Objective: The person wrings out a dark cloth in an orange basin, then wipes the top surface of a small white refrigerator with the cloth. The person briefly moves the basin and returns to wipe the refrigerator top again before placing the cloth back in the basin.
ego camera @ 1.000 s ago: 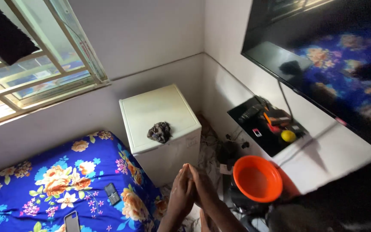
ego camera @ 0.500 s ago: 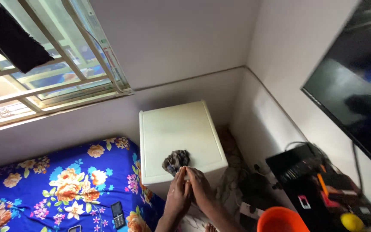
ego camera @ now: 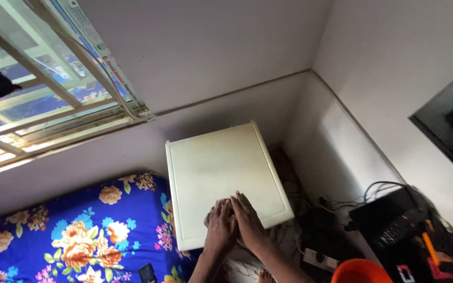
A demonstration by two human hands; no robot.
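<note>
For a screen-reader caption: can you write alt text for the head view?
Both hands, left hand beside right hand, press flat on a dark cloth atop a small white fridge, between a blue floral bed and a corner wall.

Home bedroom, bed (ego camera: 74,236) with blue floral sheet under a barred window (ego camera: 43,99), small white fridge (ego camera: 226,178) in the corner, wall-mounted television (ego camera: 449,131), black shelf (ego camera: 405,225) of electronics and cables, orange basin (ego camera: 360,271) on the floor

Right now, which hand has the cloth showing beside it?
The left hand: the dark cloth peeks out at its outer edge on the white cabinet; the right hand shows none.
</note>
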